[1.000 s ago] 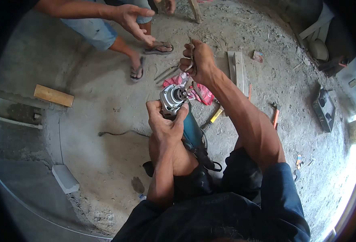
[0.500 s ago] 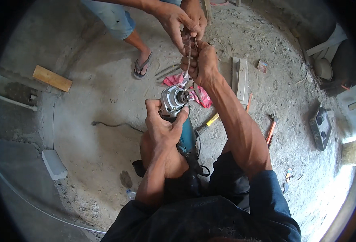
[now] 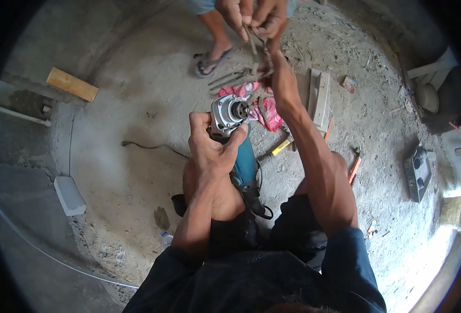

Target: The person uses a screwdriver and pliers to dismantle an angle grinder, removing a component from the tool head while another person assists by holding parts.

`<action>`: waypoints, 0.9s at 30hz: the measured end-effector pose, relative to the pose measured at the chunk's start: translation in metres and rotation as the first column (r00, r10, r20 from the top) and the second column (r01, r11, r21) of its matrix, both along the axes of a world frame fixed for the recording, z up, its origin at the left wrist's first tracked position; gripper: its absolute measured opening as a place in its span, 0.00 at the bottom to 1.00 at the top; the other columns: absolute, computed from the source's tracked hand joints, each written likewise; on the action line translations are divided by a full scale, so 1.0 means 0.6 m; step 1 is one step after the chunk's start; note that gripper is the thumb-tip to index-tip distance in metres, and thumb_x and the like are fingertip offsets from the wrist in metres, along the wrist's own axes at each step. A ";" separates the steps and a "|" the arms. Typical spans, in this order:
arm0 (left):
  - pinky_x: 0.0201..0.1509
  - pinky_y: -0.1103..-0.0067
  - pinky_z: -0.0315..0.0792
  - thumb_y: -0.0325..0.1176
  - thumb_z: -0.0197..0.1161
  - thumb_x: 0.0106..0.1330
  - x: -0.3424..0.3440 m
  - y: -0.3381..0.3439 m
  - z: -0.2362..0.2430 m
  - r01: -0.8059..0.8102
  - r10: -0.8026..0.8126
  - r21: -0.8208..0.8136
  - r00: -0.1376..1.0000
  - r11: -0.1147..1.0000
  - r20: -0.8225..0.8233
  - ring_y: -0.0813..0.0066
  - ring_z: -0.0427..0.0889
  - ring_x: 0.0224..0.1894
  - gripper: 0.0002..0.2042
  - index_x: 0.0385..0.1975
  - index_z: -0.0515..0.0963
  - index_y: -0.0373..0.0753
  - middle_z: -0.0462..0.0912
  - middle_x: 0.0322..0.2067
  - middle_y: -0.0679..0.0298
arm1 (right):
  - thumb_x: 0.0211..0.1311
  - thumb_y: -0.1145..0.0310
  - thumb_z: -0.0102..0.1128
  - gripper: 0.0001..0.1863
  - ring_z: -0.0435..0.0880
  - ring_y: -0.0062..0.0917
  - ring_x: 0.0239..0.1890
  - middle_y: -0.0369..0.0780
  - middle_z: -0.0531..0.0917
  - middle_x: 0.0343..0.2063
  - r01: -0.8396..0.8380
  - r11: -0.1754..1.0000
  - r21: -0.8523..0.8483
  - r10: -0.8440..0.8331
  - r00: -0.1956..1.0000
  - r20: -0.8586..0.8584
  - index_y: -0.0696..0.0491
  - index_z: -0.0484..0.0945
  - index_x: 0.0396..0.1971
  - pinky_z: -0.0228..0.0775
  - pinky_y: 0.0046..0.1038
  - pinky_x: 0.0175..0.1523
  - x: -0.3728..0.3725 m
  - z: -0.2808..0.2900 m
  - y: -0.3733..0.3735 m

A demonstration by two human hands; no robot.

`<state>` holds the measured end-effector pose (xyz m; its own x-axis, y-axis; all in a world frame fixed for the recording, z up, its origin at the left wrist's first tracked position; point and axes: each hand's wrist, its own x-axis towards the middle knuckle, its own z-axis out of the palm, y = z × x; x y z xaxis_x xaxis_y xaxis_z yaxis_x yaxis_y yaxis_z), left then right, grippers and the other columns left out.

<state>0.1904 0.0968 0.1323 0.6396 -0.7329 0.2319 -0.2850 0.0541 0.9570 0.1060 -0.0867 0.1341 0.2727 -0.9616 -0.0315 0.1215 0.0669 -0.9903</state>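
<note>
My left hand [image 3: 212, 148] is wrapped round the metal head of an angle grinder [image 3: 245, 159], its teal body resting along my thigh. The bare spindle faces up, with no disc on it. My right hand [image 3: 284, 86] reaches far forward, its blurred fingers closed at the lower end of a thin, bent, brownish strand [image 3: 254, 47]. A co-worker's hands [image 3: 254, 14] pinch the strand's upper end. Beneath it lies a pink and white cloth or bag [image 3: 269, 116] with dark metal pieces on it.
A yellow-handled hammer [image 3: 281, 146] lies right of the grinder, whose cord [image 3: 155, 147] trails left. Channel-shaped pieces [image 3: 319, 99], an orange-handled tool [image 3: 356, 168] and a grey tray [image 3: 417, 172] are on the right. A wooden board [image 3: 73, 84] and a pale block [image 3: 69, 195] sit left.
The co-worker's hands have moved up and away from my right hand, with the strand stretched between. The co-worker's foot appears farther right. My left hand keeps hold of the grinder.
</note>
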 end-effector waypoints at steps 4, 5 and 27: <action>0.39 0.74 0.76 0.32 0.79 0.51 0.042 -0.007 0.013 -0.055 0.054 -0.052 0.998 0.997 -0.019 0.73 0.80 0.34 0.25 0.40 0.68 0.32 0.81 0.31 0.58 | 0.77 0.34 0.24 0.42 0.80 0.30 0.40 0.49 0.83 0.40 -0.377 0.898 0.226 0.384 0.923 0.016 0.60 0.73 0.54 0.71 0.32 0.49 -0.018 -0.036 0.120; 0.38 0.74 0.76 0.32 0.79 0.51 0.050 -0.007 0.016 -0.079 0.079 -0.013 0.997 0.997 0.019 0.73 0.80 0.33 0.25 0.39 0.68 0.32 0.81 0.31 0.58 | 0.77 0.34 0.23 0.42 0.79 0.34 0.48 0.52 0.80 0.48 -0.485 0.849 0.210 0.492 0.871 0.022 0.60 0.69 0.60 0.68 0.35 0.59 -0.021 -0.016 0.159; 0.61 0.68 0.71 0.48 0.53 0.78 0.133 -0.006 0.040 0.350 -0.359 -0.143 0.696 0.926 -0.621 0.70 0.79 0.54 0.19 0.52 0.77 0.37 0.82 0.50 0.62 | 0.71 0.32 0.43 0.37 0.84 0.23 0.24 0.39 0.82 0.29 -0.585 0.797 0.152 0.550 0.806 0.220 0.56 0.74 0.49 0.79 0.25 0.28 -0.010 -0.006 0.203</action>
<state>0.2700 0.0930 0.1565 0.3345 -0.9355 -0.1135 0.4201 0.0402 0.9066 0.1002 0.0349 0.1308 0.7852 -0.6081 -0.1170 0.1493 0.3692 -0.9173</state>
